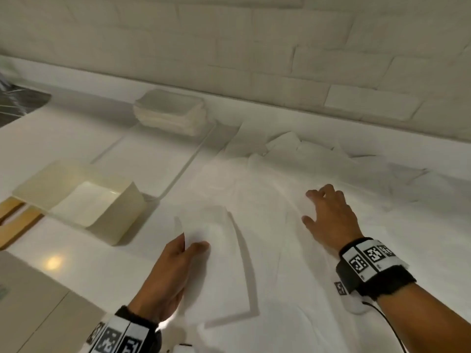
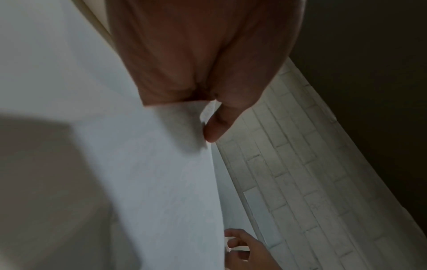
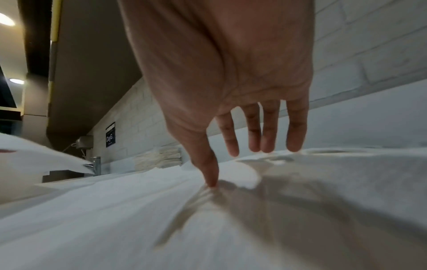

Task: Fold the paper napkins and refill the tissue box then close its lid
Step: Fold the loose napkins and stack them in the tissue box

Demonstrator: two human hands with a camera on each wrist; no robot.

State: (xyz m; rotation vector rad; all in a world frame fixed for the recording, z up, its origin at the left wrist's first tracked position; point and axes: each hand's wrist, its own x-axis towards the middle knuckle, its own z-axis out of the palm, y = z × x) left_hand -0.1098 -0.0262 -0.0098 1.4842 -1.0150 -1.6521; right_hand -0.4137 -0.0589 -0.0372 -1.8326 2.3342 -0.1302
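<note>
Head view: white counter (image 1: 76, 128) strewn with napkins (image 1: 254, 189), brick wall (image 1: 254, 47) behind.

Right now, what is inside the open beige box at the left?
The beige tissue box stands open with no lid on it. Inside, only its pale glossy bottom shows; no folded napkins appear there. The corner behind its near wall is hidden.

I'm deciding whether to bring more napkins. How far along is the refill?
Done: a folded stack waits by the wall. In hand: left hand lifts a napkin; right hand presses loose sheets. Left: filling the open tissue box, closing it.
</note>
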